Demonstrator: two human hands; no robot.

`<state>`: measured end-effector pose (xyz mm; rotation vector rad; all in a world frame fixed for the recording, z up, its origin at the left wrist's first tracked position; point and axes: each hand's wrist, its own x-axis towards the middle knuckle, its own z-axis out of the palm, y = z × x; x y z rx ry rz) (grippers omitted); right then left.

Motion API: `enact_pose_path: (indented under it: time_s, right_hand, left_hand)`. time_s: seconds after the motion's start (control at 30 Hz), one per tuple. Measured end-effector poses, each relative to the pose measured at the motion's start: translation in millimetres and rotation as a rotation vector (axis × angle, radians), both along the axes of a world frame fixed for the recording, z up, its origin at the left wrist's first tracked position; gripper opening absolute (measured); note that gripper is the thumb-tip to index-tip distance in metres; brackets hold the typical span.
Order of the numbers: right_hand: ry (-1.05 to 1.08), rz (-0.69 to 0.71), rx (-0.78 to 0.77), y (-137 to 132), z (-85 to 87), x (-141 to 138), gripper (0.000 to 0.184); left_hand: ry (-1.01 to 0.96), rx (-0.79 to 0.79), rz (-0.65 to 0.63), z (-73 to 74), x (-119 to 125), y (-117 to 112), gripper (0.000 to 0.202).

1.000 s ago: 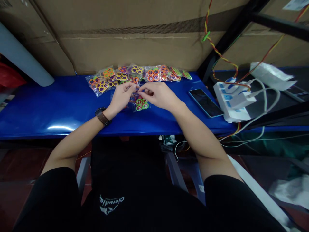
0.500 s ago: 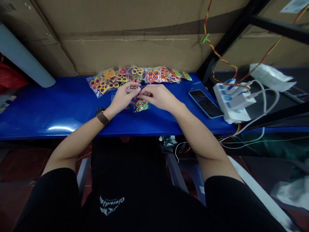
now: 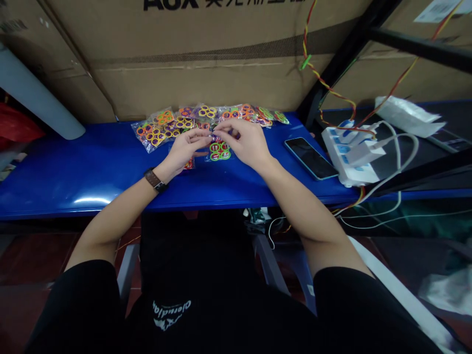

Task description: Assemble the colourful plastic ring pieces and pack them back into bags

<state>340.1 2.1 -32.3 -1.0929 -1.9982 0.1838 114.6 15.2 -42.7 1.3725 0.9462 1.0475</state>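
Note:
My left hand (image 3: 186, 150) and my right hand (image 3: 241, 142) meet above the blue table, fingertips together near the middle. Something small sits between the fingertips, mostly hidden, and I cannot tell what it is. Just below them lies a transparent bag of green and red rings (image 3: 220, 151). Part of another bag (image 3: 189, 163) shows under my left hand. Behind the hands runs a row of bags of orange, yellow and purple rings (image 3: 153, 132). A brown-strapped watch (image 3: 155, 180) is on my left wrist.
The blue table (image 3: 92, 184) has a front edge close to my body. To the right lie a phone (image 3: 310, 158) and a white power strip (image 3: 348, 156) with plugs and wires. Large cardboard boxes (image 3: 184, 73) stand behind the table.
Both hands have risen slightly toward the row of bags, uncovering more of the green and red ring bag. The view has tilted a little, shifting the scene.

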Motion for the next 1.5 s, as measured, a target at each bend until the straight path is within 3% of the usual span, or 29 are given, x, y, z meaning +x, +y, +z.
enact_pose_path:
  time_s: [0.1,0.27,0.47,0.67,0.9,1.1,1.3,1.4,1.5]
  right_hand:
    - [0.009,-0.026,0.039,-0.7,-0.8,0.3,0.038]
    - [0.118,-0.101,0.04,11.8,-3.2,9.0,0.063]
    - [0.181,0.098,-0.162,39.1,-20.0,14.8,0.071]
    - [0.335,0.218,-0.298,40.4,-23.3,8.8,0.064]
    - [0.449,0.203,-0.358,41.0,-23.3,6.6,0.058]
    - [0.422,0.202,-0.29,44.0,-27.8,6.2,0.054]
    - [0.352,0.194,-0.22,38.5,-23.9,5.1,0.034]
    - [0.353,0.209,-0.211,38.0,-22.5,3.5,0.023]
    - [0.37,0.19,-0.218,37.6,-20.7,2.3,0.021]
  left_hand:
    - [0.007,0.021,0.055,-3.1,-1.4,3.9,0.01]
    - [0.024,0.075,0.161,-6.0,-3.0,10.5,0.014]
    - [-0.053,0.05,0.225,-7.3,-0.3,11.5,0.016]
    - [-0.054,0.078,0.205,-11.7,-1.3,13.9,0.02]
    - [-0.138,0.039,0.21,-7.9,-1.3,13.0,0.018]
    - [-0.128,0.076,0.252,-6.1,1.4,11.3,0.016]
    - [-0.091,0.155,0.249,-11.8,-0.1,13.4,0.007]
    - [-0.103,0.176,0.242,-11.8,0.3,12.9,0.016]
    - [-0.11,0.195,0.256,-11.2,0.4,13.4,0.006]
